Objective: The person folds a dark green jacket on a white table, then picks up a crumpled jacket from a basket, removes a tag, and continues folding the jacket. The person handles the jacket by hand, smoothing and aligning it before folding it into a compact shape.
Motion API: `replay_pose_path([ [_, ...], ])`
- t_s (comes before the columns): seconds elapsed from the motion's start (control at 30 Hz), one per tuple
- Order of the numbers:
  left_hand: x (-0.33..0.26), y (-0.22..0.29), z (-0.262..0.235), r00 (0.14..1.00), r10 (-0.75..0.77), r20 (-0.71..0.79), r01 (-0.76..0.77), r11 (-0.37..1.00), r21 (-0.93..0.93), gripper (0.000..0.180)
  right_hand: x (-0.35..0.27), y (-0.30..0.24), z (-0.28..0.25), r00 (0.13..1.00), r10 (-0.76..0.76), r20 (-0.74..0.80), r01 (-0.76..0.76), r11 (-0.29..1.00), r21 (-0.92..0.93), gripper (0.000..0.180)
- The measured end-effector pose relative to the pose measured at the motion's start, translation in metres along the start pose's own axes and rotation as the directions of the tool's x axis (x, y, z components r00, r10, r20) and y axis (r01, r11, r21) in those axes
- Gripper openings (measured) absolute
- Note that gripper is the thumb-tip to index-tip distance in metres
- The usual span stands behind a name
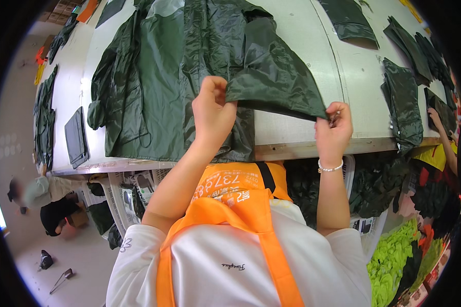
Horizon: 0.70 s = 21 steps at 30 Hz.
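A dark green, shiny rain jacket [159,87] lies spread on the pale table, its lower hem near the front edge. My left hand [213,105] pinches one corner of a flap of the jacket, perhaps a sleeve end, near the middle. At the flap's other corner, my right hand [334,123], with a beaded bracelet on the wrist, is closed on the cloth. Between both hands the flap's edge is stretched, slightly raised over the table. The fingertips are partly hidden by the fabric.
Folded dark green garments [402,97] lie along the table's right side, and another folded piece [77,138] lies at the left. White crates [119,199] with dark cloth stand under the table. Bright green cloth [392,256] is heaped lower right. Other people work at both sides.
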State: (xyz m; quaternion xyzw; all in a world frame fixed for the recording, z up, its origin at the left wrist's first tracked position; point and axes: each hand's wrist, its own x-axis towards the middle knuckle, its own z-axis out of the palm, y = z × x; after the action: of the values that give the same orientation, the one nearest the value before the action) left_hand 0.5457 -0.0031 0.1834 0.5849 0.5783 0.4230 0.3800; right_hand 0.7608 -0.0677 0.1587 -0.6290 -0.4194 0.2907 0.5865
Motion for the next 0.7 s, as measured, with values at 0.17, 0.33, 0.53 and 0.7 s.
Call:
replay_pose_path([
  [0.17,-0.004,0.012,0.007,0.709,0.701,0.073,-0.685,0.662,0.303,0.035,-0.01,-0.003,0.001,0.995,0.046,0.086,-0.048,0.999,0.024,0.021],
  [0.33,-0.008,0.012,0.011,0.613,0.78,0.125,-0.784,0.58,0.221,0.027,-0.011,-0.032,-0.015,0.934,0.094,0.346,-0.034,0.984,-0.176,0.03],
  [0.53,-0.004,0.013,0.014,0.554,0.82,0.147,-0.828,0.523,0.203,0.027,-0.009,-0.05,-0.017,0.877,0.039,0.48,0.038,0.988,-0.149,0.027],
  [0.7,-0.004,0.015,0.012,0.563,0.817,0.127,-0.822,0.536,0.191,0.028,-0.001,-0.046,-0.006,0.812,0.113,0.573,-0.133,0.991,-0.007,0.022],
])
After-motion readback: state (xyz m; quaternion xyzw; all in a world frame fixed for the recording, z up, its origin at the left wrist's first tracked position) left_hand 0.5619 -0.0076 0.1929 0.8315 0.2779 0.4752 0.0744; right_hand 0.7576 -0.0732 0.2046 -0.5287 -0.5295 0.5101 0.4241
